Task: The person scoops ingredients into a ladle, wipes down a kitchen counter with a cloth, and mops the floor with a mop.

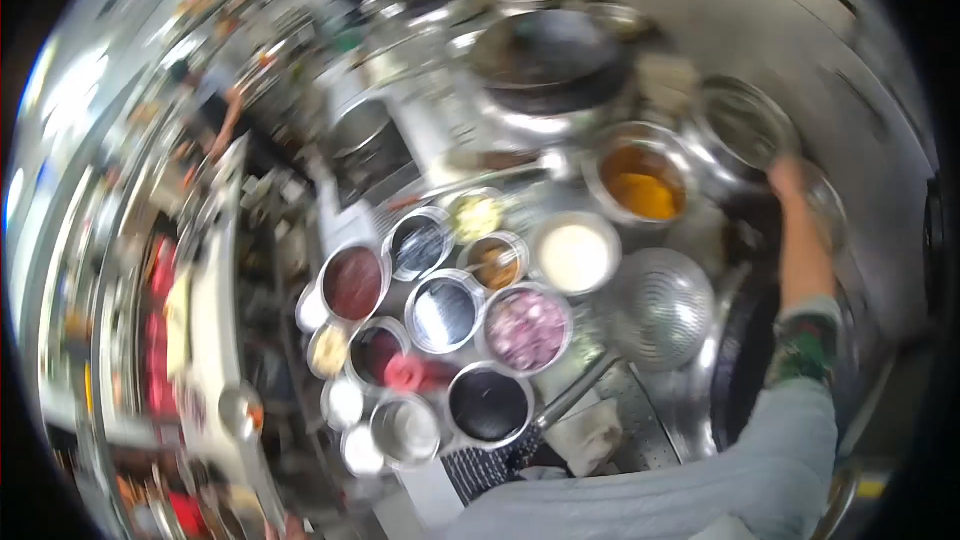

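Observation:
My right hand point(786, 178) reaches far out to the right, at the near rim of a round metal pot point(742, 122). Blur smears its fingers, so I cannot tell whether they grip the rim or only touch it. Just beyond the wrist is the edge of another metal vessel point(826, 208). To the left of the hand stands a metal pot with orange-yellow contents point(645, 190). A perforated metal strainer point(660, 308) lies nearer to me, beside a dark wok point(745, 365) under my forearm. My left hand is out of view.
Several metal containers crowd the middle, among them chopped purple onion point(527, 328), white contents point(576, 253) and dark liquid point(489, 404). A large wok point(545, 55) sits at the back. A cloth point(588, 437) lies near me. Another person point(222, 110) stands far left by a counter point(215, 310).

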The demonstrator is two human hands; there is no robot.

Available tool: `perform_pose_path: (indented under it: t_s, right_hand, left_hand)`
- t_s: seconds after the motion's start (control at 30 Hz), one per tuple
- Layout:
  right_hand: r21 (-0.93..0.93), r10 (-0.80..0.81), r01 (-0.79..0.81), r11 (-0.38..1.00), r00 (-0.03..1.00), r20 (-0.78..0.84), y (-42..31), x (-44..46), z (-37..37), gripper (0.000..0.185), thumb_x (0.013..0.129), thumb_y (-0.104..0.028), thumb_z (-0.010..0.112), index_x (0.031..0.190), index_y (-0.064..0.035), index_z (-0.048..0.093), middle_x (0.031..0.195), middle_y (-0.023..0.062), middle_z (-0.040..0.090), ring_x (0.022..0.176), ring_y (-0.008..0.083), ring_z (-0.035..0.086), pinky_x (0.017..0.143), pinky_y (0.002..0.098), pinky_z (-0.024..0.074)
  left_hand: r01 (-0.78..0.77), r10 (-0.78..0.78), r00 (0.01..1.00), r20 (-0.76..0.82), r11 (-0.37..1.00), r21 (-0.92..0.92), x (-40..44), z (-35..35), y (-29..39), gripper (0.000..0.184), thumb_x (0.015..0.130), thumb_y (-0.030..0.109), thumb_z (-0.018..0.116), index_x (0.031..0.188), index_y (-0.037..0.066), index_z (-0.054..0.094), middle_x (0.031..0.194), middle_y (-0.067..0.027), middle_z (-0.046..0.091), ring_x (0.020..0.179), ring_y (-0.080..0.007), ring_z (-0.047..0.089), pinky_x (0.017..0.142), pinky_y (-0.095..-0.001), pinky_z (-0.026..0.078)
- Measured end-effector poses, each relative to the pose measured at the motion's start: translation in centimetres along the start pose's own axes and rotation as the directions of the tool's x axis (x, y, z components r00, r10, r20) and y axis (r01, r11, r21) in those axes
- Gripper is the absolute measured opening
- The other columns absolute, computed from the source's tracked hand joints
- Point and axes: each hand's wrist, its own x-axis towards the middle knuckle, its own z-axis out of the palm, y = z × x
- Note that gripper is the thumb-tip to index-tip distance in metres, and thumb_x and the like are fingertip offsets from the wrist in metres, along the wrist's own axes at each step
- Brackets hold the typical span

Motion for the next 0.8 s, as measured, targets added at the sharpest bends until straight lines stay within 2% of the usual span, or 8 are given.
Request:
perform_pose_path:
  t_s: [0.03, 0.07, 0.17, 0.2, 0.27, 0.37, 0.57, 0.8]
  right_hand:
    - [0.18, 0.171, -0.234, 0.955, 0.935, 0.311, -1.0, -0.4, -3.0, 0.023, 0.089, -0.017, 0.054, 0.093, 0.0023, 0.067, 0.083, 0.018, 0.067, 0.074, 0.0301, 0.066, 0.064, 0.045, 0.053]
    - [0.276, 0.178, -0.281, 0.919, 0.921, 0.346, -1.5, -1.4, -5.1, 0.022, 0.088, -0.018, 0.056, 0.095, 0.0001, 0.066, 0.079, 0.0131, 0.065, 0.066, 0.0236, 0.063, 0.058, 0.0412, 0.0528]
    - [0.762, 0.315, -0.54, 0.358, 0.838, 0.446, 6.4, 5.2, 3.6, 0.019, 0.09, -0.015, 0.059, 0.102, -0.0018, 0.065, 0.091, 0.0108, 0.069, 0.073, 0.0215, 0.066, 0.062, 0.0354, 0.0533]
    - [0.835, 0.265, -0.551, 0.0, 0.805, 0.531, 7.5, 5.7, 3.8, 0.023, 0.093, -0.014, 0.057, 0.11, 0.0001, 0.061, 0.096, 0.0118, 0.069, 0.078, 0.0215, 0.066, 0.066, 0.0351, 0.0546]
    - [0.755, 0.09, -0.472, -0.455, 0.82, 0.566, 8.7, 5.6, 2.2, 0.031, 0.1, -0.014, 0.051, 0.126, 0.0039, 0.053, 0.106, 0.0139, 0.067, 0.09, 0.0214, 0.066, 0.075, 0.0344, 0.0572]
    - [0.562, -0.209, -0.418, -0.713, 0.893, 0.398, 6.7, 0.4, -3.9, 0.034, 0.102, -0.013, 0.048, 0.13, 0.006, 0.05, 0.114, 0.0146, 0.065, 0.095, 0.0216, 0.065, 0.085, 0.0355, 0.0557]
    - [0.657, -0.49, -0.451, -0.604, 0.86, 0.14, -10.5, -22.8, -23.2, 0.036, 0.1, -0.009, 0.051, 0.133, 0.0045, 0.049, 0.13, 0.0128, 0.057, 0.118, 0.0208, 0.056, 0.099, 0.0329, 0.0486]
    - [0.635, -0.634, -0.684, -0.358, 0.678, 0.373, -26.1, -55.5, -34.2, 0.053, 0.083, 0.004, 0.053, 0.135, -0.0012, 0.045, 0.1, 0.0066, 0.061, 0.083, 0.0133, 0.06, 0.073, 0.0275, 0.0502]
  left_hand:
    - [0.095, -0.096, 0.995, 0.005, 0.978, -0.186, 0.0, -0.5, 0.1, 0.04, 0.099, 0.033, 0.054, 0.117, -0.003, 0.054, 0.077, 0.0009, 0.051, 0.057, -0.0033, 0.047, 0.047, -0.0193, 0.038]
    - [0.181, -0.192, 0.981, 0.01, 0.908, -0.377, -0.1, -0.9, 0.2, 0.041, 0.099, 0.035, 0.054, 0.114, -0.004, 0.054, 0.075, 0.0022, 0.049, 0.053, -0.0018, 0.044, 0.043, -0.0185, 0.036]
    - [0.282, -0.355, 0.935, 0.009, 0.727, -0.626, -1.5, -1.9, 0.5, 0.031, 0.102, 0.029, 0.049, 0.105, -0.001, 0.055, 0.066, 0.004, 0.041, 0.045, -0.0025, 0.039, 0.04, -0.02, 0.032]
    - [0.337, -0.362, 0.928, 0.083, 0.726, -0.599, -1.8, -3.6, 0.4, 0.029, 0.102, 0.027, 0.049, 0.105, -0.001, 0.055, 0.066, 0.0039, 0.041, 0.046, -0.0024, 0.038, 0.04, -0.0196, 0.032]
    - [0.345, -0.368, 0.927, 0.074, 0.756, -0.556, -3.0, -6.4, -0.1, 0.024, 0.101, 0.024, 0.051, 0.105, 0.001, 0.056, 0.067, 0.0042, 0.041, 0.046, -0.002, 0.038, 0.04, -0.0195, 0.033]
    - [0.416, -0.412, 0.902, 0.132, 0.741, -0.527, -4.7, -11.5, -0.5, 0.019, 0.099, 0.021, 0.055, 0.105, 0.003, 0.056, 0.067, 0.0051, 0.039, 0.046, -0.0019, 0.035, 0.04, -0.0196, 0.033]
    - [0.493, -0.483, 0.866, 0.127, 0.787, -0.37, -9.3, -21.7, -2.0, 0.015, 0.096, 0.017, 0.059, 0.104, 0.006, 0.055, 0.066, 0.0044, 0.037, 0.046, -0.003, 0.034, 0.039, -0.0196, 0.031]
    - [0.575, -0.586, 0.808, 0.059, 0.764, -0.292, -12.1, -27.7, -2.3, 0.013, 0.094, 0.016, 0.063, 0.099, 0.006, 0.057, 0.065, 0.0051, 0.039, 0.047, -0.0034, 0.035, 0.041, -0.0203, 0.031]
